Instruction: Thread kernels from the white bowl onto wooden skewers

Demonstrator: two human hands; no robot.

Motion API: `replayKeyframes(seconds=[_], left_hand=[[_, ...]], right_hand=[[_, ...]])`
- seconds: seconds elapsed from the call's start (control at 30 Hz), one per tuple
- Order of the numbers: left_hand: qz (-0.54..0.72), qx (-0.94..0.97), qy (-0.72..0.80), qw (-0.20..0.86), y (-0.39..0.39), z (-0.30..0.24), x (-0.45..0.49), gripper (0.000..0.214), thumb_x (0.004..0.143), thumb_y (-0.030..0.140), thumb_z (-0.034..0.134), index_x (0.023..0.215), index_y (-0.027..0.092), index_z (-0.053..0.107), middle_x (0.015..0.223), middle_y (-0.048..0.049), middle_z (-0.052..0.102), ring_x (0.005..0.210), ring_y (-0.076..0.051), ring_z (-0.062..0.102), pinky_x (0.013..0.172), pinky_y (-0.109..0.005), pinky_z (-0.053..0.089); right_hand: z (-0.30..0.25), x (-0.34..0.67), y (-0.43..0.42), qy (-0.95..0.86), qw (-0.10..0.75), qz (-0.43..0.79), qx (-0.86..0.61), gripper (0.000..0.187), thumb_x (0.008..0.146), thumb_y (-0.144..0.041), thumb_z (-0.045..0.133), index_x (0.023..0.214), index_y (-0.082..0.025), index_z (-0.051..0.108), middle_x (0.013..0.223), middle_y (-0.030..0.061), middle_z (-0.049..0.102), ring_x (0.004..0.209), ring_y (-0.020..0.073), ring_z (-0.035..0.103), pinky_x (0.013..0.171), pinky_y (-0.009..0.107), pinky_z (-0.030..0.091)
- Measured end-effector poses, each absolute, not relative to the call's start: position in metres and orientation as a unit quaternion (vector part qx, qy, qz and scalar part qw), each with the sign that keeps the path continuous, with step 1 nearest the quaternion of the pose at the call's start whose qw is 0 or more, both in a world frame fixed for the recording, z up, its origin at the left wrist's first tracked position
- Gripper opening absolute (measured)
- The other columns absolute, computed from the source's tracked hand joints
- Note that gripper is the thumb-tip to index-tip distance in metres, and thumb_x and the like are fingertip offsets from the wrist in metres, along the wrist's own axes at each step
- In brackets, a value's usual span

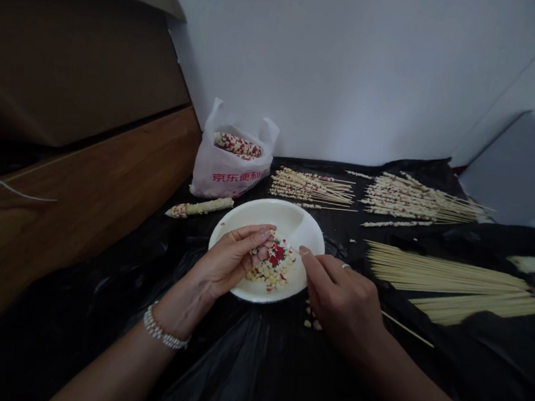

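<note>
Over a white oval bowl with a red flower pattern, my left hand is closed, thumb against fingers, with pale corn kernels at its fingertips. Loose cream and red corn kernels lie in the bowl below it. My right hand, at the bowl's right rim, has its thumb and index finger pinched on a thin wooden skewer. The skewer's back end sticks out behind the hand, to the lower right; its middle is hidden by the hand.
A white plastic bag holds speckled corn cobs. A partly stripped cob lies left of the bowl. Skewers threaded with kernels form two piles behind, the larger pile rightward. Bare skewers lie right, on black plastic sheeting.
</note>
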State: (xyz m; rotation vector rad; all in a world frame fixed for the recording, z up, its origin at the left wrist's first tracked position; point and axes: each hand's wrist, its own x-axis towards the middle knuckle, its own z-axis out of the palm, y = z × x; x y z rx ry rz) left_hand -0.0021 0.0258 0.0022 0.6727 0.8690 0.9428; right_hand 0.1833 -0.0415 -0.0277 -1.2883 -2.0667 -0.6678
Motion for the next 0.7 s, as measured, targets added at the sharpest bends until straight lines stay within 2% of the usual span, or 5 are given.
replayKeyframes(seconds=[0.2, 0.37, 0.47, 0.57, 0.7], left_hand=[[0.428, 0.341, 0.39, 0.741, 0.0225, -0.0007, 0.0016, 0.014, 0.073, 0.012, 0.074, 0.087, 0.01, 0.074, 0.069, -0.0026, 0.068, 0.058, -0.004, 0.056, 0.059, -0.013, 0.047], [0.403, 0.384, 0.372, 0.743, 0.0192, -0.0034, 0.0031, 0.012, 0.075, 0.016, 0.073, 0.085, 0.01, 0.074, 0.072, -0.002, 0.068, 0.063, -0.004, 0.058, 0.064, -0.013, 0.047], [0.411, 0.367, 0.369, 0.749, 0.0191, -0.0014, 0.0028, 0.016, 0.078, 0.016, 0.07, 0.093, 0.011, 0.073, 0.079, -0.0035, 0.069, 0.069, -0.006, 0.06, 0.071, -0.014, 0.049], [0.427, 0.326, 0.359, 0.764, 0.0211, 0.0026, 0.001, 0.026, 0.078, 0.003, 0.062, 0.102, 0.01, 0.071, 0.091, -0.0072, 0.07, 0.082, -0.01, 0.064, 0.083, -0.02, 0.051], [0.421, 0.295, 0.351, 0.783, 0.0245, 0.0045, -0.001, 0.044, 0.069, -0.015, 0.049, 0.1, 0.007, 0.069, 0.102, -0.0111, 0.07, 0.095, -0.015, 0.065, 0.092, -0.024, 0.05]], right_hand=[[-0.0296, 0.1805, -0.0418, -0.786, 0.308, -0.23, -0.484, 0.03, 0.088, -0.009, 0.049, 0.114, -0.009, 0.063, 0.076, 0.0056, 0.066, 0.067, 0.0122, 0.06, 0.055, 0.024, 0.041], [-0.029, 0.1794, -0.0422, -0.784, 0.309, -0.233, -0.485, 0.028, 0.089, -0.011, 0.049, 0.113, -0.009, 0.063, 0.075, 0.0051, 0.065, 0.065, 0.0123, 0.059, 0.055, 0.025, 0.041], [-0.0285, 0.1808, -0.0417, -0.781, 0.304, -0.244, -0.488, 0.028, 0.089, -0.011, 0.049, 0.113, -0.01, 0.064, 0.075, 0.0043, 0.066, 0.063, 0.0112, 0.058, 0.054, 0.025, 0.039], [-0.029, 0.183, -0.0405, -0.774, 0.296, -0.251, -0.5, 0.028, 0.089, -0.012, 0.05, 0.112, -0.011, 0.064, 0.076, 0.0034, 0.066, 0.062, 0.011, 0.058, 0.053, 0.025, 0.038], [-0.0294, 0.1847, -0.0392, -0.773, 0.294, -0.249, -0.504, 0.028, 0.088, -0.011, 0.049, 0.112, -0.012, 0.065, 0.076, 0.003, 0.066, 0.063, 0.0111, 0.058, 0.051, 0.026, 0.037]])
